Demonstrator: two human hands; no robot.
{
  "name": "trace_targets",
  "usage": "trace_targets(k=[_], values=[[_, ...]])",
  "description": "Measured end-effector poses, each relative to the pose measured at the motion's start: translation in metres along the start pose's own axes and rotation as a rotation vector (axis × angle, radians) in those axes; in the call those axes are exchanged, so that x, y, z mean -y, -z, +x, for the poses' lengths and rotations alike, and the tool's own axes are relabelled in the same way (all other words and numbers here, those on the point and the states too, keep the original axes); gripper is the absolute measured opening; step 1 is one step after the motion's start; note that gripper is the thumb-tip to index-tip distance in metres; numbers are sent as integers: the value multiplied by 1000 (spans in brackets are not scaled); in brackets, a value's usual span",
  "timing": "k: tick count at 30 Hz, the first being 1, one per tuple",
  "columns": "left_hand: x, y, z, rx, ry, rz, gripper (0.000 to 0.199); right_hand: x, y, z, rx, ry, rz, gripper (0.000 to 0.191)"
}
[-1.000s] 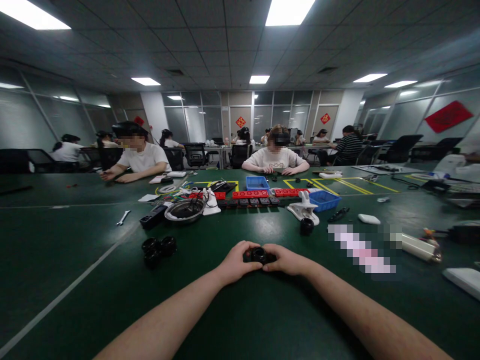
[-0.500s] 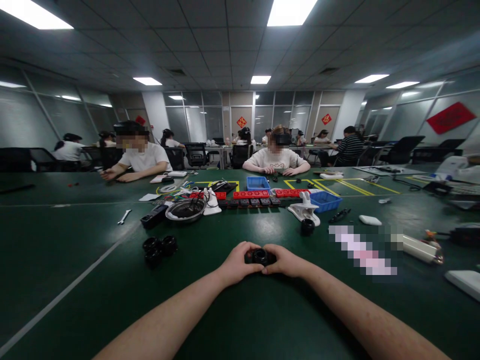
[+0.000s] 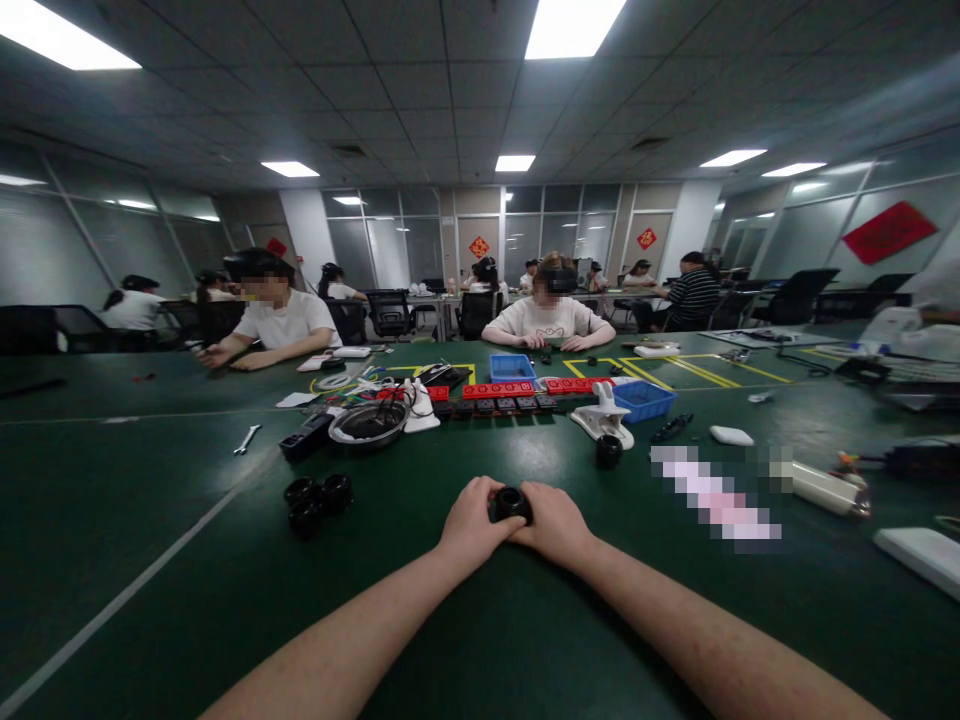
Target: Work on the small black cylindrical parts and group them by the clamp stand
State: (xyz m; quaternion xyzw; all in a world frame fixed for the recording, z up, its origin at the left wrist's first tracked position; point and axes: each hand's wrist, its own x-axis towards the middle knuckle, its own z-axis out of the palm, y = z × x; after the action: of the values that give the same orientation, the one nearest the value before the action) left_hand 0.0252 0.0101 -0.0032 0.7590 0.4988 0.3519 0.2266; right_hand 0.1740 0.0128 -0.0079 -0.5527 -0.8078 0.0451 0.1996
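My left hand (image 3: 471,522) and my right hand (image 3: 556,524) meet over the green table, closed from both sides around a black ring-shaped part (image 3: 513,505). Its hollow top faces up, while its lower sides are hidden by my fingers and thumbs. To the left stands a tight group of three similar black round parts (image 3: 304,518). One more black round part (image 3: 609,453) sits to the right, by the foot of a white clip stand (image 3: 602,417).
Across the middle lie a round metal bowl (image 3: 367,424), red strips (image 3: 498,390), and a blue bin (image 3: 645,399). A wrench (image 3: 246,440) rests at left. On the right lies a cream cylinder (image 3: 829,490). Two people sit across the table (image 3: 420,620).
My right hand has shifted inward and wraps closer around the black part. The dark pieces visible under my right fingers before are now covered. The whole view has shifted slightly.
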Motion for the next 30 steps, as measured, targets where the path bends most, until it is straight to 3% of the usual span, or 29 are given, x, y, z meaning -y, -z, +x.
trace_targets(k=[5, 11, 30], values=[[0, 13, 1, 136, -104, -75, 33, -7, 10, 0, 106, 184, 386, 58], [3, 18, 5, 231, -161, -127, 37, -18, 22, 6, 435, 195, 792, 39], [5, 15, 6, 232, -127, -135, 40, -23, 14, 10, 401, 86, 712, 33]])
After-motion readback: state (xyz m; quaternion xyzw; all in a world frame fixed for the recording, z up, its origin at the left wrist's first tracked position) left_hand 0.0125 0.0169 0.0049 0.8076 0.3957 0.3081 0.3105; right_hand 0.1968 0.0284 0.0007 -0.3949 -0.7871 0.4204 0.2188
